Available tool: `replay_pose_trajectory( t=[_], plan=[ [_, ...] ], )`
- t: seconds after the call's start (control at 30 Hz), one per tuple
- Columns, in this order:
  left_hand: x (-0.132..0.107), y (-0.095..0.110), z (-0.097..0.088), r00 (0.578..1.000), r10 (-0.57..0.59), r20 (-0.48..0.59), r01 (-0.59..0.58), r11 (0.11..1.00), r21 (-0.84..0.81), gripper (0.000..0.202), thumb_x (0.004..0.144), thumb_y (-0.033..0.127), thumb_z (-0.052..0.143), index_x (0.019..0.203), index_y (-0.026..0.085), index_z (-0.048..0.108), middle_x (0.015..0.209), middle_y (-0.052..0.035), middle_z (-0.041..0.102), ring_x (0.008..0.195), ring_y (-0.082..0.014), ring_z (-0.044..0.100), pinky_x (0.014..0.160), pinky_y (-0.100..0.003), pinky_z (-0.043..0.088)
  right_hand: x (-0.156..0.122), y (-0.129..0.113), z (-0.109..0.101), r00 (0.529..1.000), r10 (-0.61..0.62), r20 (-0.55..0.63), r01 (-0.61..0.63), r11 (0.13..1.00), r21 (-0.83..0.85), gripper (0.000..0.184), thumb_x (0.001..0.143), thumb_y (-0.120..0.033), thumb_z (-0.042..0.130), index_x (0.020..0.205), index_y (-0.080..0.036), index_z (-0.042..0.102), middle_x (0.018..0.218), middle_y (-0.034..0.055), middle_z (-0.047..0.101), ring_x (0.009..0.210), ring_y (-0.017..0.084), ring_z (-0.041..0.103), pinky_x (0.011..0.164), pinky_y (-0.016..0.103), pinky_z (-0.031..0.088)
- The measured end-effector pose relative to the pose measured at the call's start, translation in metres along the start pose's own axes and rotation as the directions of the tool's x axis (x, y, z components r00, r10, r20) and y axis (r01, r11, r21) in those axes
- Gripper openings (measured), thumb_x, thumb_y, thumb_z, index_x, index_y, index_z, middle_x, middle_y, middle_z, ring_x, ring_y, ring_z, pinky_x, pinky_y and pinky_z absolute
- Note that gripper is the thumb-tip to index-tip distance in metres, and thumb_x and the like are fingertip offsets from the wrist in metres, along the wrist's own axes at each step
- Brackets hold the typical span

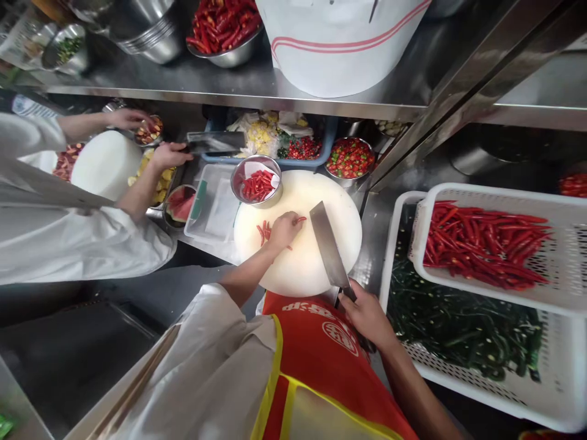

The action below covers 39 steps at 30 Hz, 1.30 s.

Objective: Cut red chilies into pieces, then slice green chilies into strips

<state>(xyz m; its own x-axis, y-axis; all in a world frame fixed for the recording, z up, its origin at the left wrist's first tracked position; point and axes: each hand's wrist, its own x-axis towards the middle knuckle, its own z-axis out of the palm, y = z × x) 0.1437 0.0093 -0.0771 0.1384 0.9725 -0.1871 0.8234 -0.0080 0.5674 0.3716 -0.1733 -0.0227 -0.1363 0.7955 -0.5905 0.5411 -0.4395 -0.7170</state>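
On the round white cutting board (293, 278), my left hand (283, 231) is closed on a red chili (300, 220), whose end pokes out past the fingers. Several more red chili pieces (263, 232) lie beside and partly under that hand. My right hand (367, 311) grips the handle of a cleaver (328, 244), its broad blade over the right part of the board, apart from the chili. At the board's far left edge stands a metal bowl (235, 183) with red chilies (259, 185) on white lining.
At left, a co-worker's hands (170, 156) work near another round board (105, 165), one holding a cleaver (215, 142). White baskets of red chilies (486, 244) and dark green peppers (463, 324) stand right. A steel shelf (293, 104) overhangs the back; a bowl of chopped peppers (350, 159) sits below.
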Motion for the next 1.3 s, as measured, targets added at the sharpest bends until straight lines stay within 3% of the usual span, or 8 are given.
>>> replay_pose_trajectory(
  t=[0.1, 0.2, 0.3, 0.47, 0.77, 1.0, 1.23, 1.3],
  plan=[
    [0.003, -0.001, -0.002, 0.991, -0.124, -0.047, 0.122, 0.992, -0.031, 0.023, 0.089, 0.041, 0.06, 0.079, 0.021, 0.063, 0.081, -0.0023, 0.069, 0.076, -0.018, 0.062, 0.068, -0.028, 0.043, -0.001, -0.002, 0.0, 1.0, -0.003, -0.004, 0.003, 1.0, -0.026, 0.051, 0.09, -0.046, 0.041, 0.128, -0.015, 0.054, 0.059, 0.0005, 0.066, 0.058, 0.023, 0.065, 0.057, 0.029, 0.045],
    [0.007, -0.004, -0.006, 0.989, -0.144, -0.035, 0.144, 0.99, 0.002, 0.024, 0.087, 0.04, 0.063, 0.074, 0.02, 0.063, 0.078, -0.003, 0.067, 0.075, -0.0187, 0.061, 0.069, -0.029, 0.042, -0.001, -0.005, 0.001, 1.0, -0.004, -0.001, 0.004, 0.999, -0.042, 0.049, 0.09, -0.045, 0.041, 0.127, -0.016, 0.055, 0.062, 0.0015, 0.068, 0.06, 0.023, 0.066, 0.057, 0.029, 0.045],
    [0.006, -0.004, -0.007, 0.996, -0.077, -0.047, 0.077, 0.997, 0.011, 0.024, 0.087, 0.039, 0.064, 0.074, 0.019, 0.062, 0.081, -0.0039, 0.065, 0.076, -0.0183, 0.06, 0.07, -0.029, 0.043, 0.0, -0.01, 0.001, 1.0, -0.009, -0.004, 0.008, 0.998, -0.064, 0.049, 0.091, -0.044, 0.041, 0.128, -0.016, 0.055, 0.062, 0.0016, 0.067, 0.061, 0.023, 0.066, 0.058, 0.029, 0.045],
    [0.0, -0.008, 0.002, 0.983, 0.166, -0.073, -0.165, 0.986, 0.023, 0.015, 0.089, 0.023, 0.061, 0.075, 0.018, 0.063, 0.088, -0.0043, 0.062, 0.086, -0.017, 0.058, 0.08, -0.03, 0.047, 0.002, -0.018, -0.003, 0.998, -0.055, 0.001, 0.054, 0.988, -0.143, 0.047, 0.092, -0.038, 0.039, 0.132, -0.016, 0.053, 0.066, 0.0027, 0.069, 0.066, 0.024, 0.067, 0.063, 0.03, 0.045],
    [0.001, -0.022, 0.01, 0.896, 0.443, -0.037, -0.438, 0.894, 0.1, 0.017, 0.094, 0.017, 0.052, 0.096, 0.017, 0.069, 0.097, -0.0062, 0.066, 0.094, -0.0186, 0.059, 0.09, -0.033, 0.05, 0.008, -0.035, -0.013, 0.985, -0.169, 0.012, 0.163, 0.921, -0.353, 0.043, 0.094, -0.027, 0.038, 0.134, -0.018, 0.051, 0.119, 0.011, 0.07, 0.104, 0.027, 0.067, 0.084, 0.033, 0.045],
    [0.007, -0.024, 0.002, 0.864, 0.502, 0.024, -0.503, 0.86, 0.087, 0.021, 0.094, 0.014, 0.052, 0.103, 0.018, 0.07, 0.104, -0.0063, 0.067, 0.1, -0.0178, 0.061, 0.092, -0.032, 0.051, 0.013, -0.052, -0.022, 0.99, -0.101, 0.098, 0.138, 0.824, -0.55, 0.039, 0.094, -0.02, 0.037, 0.13, -0.015, 0.049, 0.101, 0.0125, 0.073, 0.091, 0.027, 0.069, 0.074, 0.032, 0.041],
    [0.014, -0.032, 0.001, 0.842, 0.537, 0.054, -0.539, 0.837, 0.094, 0.019, 0.092, 0.012, 0.054, 0.099, 0.017, 0.071, 0.1, -0.0066, 0.069, 0.099, -0.018, 0.062, 0.092, -0.031, 0.051, 0.044, -0.077, 0.001, 0.998, -0.034, 0.05, 0.058, 0.789, -0.612, 0.045, 0.091, -0.012, 0.037, 0.135, -0.014, 0.044, 0.099, 0.0153, 0.072, 0.089, 0.028, 0.069, 0.072, 0.033, 0.039],
    [0.008, -0.028, 0.002, 0.868, 0.496, 0.023, -0.495, 0.862, 0.105, 0.018, 0.092, 0.013, 0.054, 0.097, 0.017, 0.071, 0.099, -0.0064, 0.068, 0.097, -0.0181, 0.062, 0.092, -0.032, 0.051, 0.047, -0.073, 0.003, 0.998, -0.048, 0.033, 0.058, 0.815, -0.577, 0.045, 0.092, -0.014, 0.037, 0.137, -0.015, 0.044, 0.1, 0.0148, 0.073, 0.091, 0.028, 0.069, 0.074, 0.033, 0.039]
  ],
)
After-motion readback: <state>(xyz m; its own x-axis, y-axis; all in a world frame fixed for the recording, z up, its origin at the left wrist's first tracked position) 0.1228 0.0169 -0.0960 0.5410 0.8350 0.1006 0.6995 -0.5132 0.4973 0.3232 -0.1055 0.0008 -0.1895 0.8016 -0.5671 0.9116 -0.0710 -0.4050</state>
